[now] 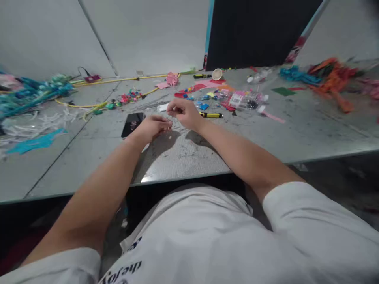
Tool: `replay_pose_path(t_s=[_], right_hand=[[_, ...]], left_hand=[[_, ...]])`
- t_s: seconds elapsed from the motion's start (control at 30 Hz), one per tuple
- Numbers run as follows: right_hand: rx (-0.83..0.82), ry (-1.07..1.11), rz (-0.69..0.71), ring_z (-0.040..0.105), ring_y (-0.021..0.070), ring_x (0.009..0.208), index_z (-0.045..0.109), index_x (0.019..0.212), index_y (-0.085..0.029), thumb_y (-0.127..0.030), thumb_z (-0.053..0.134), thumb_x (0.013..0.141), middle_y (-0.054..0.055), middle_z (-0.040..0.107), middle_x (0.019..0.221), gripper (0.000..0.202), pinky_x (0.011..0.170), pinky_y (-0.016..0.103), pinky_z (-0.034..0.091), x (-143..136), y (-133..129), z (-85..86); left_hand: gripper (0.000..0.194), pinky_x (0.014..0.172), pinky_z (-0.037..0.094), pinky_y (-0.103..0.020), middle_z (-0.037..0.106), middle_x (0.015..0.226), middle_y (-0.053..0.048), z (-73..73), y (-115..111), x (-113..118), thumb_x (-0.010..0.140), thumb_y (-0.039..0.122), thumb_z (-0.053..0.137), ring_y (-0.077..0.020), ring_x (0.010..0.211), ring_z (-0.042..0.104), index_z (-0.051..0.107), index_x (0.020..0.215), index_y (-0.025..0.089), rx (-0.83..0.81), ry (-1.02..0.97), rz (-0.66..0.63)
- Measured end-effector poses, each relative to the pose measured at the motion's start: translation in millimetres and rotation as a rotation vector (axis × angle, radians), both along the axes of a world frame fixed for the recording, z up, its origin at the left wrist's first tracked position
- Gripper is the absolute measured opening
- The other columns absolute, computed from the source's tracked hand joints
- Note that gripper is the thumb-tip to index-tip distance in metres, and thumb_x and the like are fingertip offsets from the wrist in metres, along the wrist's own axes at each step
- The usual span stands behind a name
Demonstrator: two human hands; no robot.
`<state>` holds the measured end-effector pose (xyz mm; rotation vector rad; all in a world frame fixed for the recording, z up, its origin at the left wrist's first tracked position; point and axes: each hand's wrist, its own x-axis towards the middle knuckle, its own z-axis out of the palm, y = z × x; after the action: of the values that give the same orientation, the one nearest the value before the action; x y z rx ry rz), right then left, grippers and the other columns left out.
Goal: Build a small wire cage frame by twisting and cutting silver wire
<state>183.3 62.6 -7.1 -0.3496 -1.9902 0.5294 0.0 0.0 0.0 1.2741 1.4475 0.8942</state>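
Observation:
Over the grey tabletop (189, 157), my left hand (152, 127) is closed in a pinch, with something small and pale at its fingertips, too blurred to name. Close by, up and to the right, my right hand (184, 113) has its thumb and fingers drawn together; whatever they may hold is hidden. The two hands are apart by a narrow gap. A dark phone (133, 124) lies just left of my left hand. Beside my right wrist is a yellow-and-black pen-like tool (211, 115). Behind the hands lies a small white piece (162, 107).
Clear plastic bottles (242, 100) lie to the right, near coloured scraps. Farther right are orange fabric strips (334, 81) and a green piece (283, 91). Blue fabric (35, 96), white strips (38, 122) and a yellow cord (118, 80) occupy the left. A dark panel (257, 33) stands behind.

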Motion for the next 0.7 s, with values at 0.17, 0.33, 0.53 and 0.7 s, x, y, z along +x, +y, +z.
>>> replay_pose_path(t_s=[0.17, 0.33, 0.53, 0.7], right_hand=[[0.012, -0.023, 0.004, 0.056, 0.0139, 0.076, 0.064, 0.087, -0.021, -0.013, 0.065, 0.093, 0.001, 0.071, 0.088, 0.009, 0.076, 0.029, 0.047, 3.8, -3.2, 2.1], [0.018, -0.025, -0.008, 0.055, 0.0134, 0.075, 0.068, 0.089, -0.02, -0.011, 0.066, 0.092, 0.001, 0.072, 0.089, 0.01, 0.076, 0.029, 0.048, 4.1, -4.3, 3.1], [0.018, -0.017, -0.017, 0.056, 0.0132, 0.075, 0.07, 0.089, -0.02, -0.01, 0.067, 0.092, 0.001, 0.073, 0.089, 0.01, 0.075, 0.029, 0.048, 4.0, -3.7, 3.3], [0.026, -0.016, -0.009, 0.057, 0.0129, 0.075, 0.07, 0.089, -0.019, -0.011, 0.067, 0.092, 0.001, 0.072, 0.089, 0.009, 0.074, 0.029, 0.048, 3.6, -2.0, 1.8]], left_hand=[[0.034, 0.092, 0.067, -0.045, 0.073, 0.131, -0.012, -0.8, 0.5, 0.4, 0.107, 0.037, 0.074, -0.0251, 0.109, 0.075, 0.071, 0.133, 0.016, -0.005, -0.007, -0.001], [0.03, 0.087, 0.068, -0.041, 0.075, 0.125, -0.011, 1.0, -1.6, 1.6, 0.107, 0.036, 0.074, -0.0228, 0.102, 0.075, 0.071, 0.13, 0.016, -0.003, -0.024, -0.003], [0.032, 0.089, 0.068, -0.042, 0.074, 0.128, -0.011, 4.5, -5.5, 4.2, 0.107, 0.036, 0.074, -0.0239, 0.105, 0.075, 0.071, 0.131, 0.016, -0.005, -0.026, 0.003], [0.031, 0.091, 0.067, -0.043, 0.074, 0.13, -0.012, 8.6, -9.1, 5.3, 0.107, 0.036, 0.074, -0.0242, 0.107, 0.075, 0.071, 0.131, 0.017, -0.023, -0.014, 0.012]])
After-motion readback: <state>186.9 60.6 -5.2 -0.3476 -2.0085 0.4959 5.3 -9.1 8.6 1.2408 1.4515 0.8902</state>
